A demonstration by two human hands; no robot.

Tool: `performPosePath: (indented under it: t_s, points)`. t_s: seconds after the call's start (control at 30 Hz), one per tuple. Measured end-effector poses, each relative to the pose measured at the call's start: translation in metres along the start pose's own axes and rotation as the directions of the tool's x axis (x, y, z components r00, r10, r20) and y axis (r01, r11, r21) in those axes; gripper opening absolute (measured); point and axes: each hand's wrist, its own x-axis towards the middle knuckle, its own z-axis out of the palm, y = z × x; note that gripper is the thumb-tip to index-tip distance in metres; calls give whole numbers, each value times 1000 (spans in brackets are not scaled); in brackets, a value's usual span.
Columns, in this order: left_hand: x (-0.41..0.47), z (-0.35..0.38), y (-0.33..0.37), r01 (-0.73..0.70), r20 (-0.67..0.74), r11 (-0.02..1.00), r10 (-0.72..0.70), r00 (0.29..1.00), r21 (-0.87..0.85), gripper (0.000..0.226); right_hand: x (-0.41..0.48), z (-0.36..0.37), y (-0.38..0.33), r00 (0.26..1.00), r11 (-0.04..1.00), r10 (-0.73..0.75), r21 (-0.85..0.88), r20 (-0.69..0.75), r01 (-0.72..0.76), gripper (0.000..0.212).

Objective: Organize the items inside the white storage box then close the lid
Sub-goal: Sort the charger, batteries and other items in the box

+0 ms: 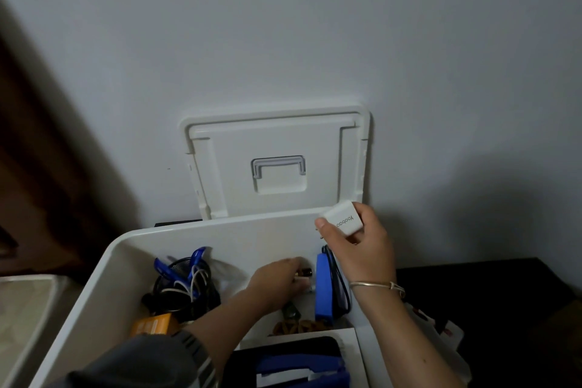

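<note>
The white storage box [104,277] stands open below me, its lid [277,135] leaning upright against the wall behind it. My right hand [362,249] hovers over the box's far right rim, gripping a small white charger cube [341,221] with grey lettering. My left hand [280,280] reaches down inside the box near the back wall, fingers curled on a small dark-tipped cylinder [305,271]; what it is stays unclear. Inside lie a tangle of black and white cables with blue handles [181,280], an upright blue case [324,287], an orange packet [154,324] and brown coiled pieces [296,326].
A white tray with a black and blue item [293,362] fills the box's near right part. A dark surface [504,309] with papers lies to the right, a pale container [22,318] to the left, and a brown door frame [37,151] at the left edge.
</note>
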Motion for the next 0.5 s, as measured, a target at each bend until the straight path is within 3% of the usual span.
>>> performPosePath:
  t_s: [0.1, 0.27, 0.37, 0.5]
  points:
    - [6, 11, 7, -52, -114, 983, 72, 991, 175, 35, -1, 1, 0, 1000, 1000, -19, -19, 11, 19, 36]
    - [8, 18, 1, -106, -124, 905, 171, 978, 413, 41, -2, 1, 0, 999, 999, -37, -35, 37, 39, 39]
    - [4, 15, -9, -160, -131, 902, 229, 965, 401, 43, -1, 1, 1, 998, 999, -35, -35, 43, 36, 39]
    - [-1, 11, -14, -185, -167, 952, 229, 959, 243, 32, 0, 2, 2, 998, 998, -42, -46, 39, 43, 39]
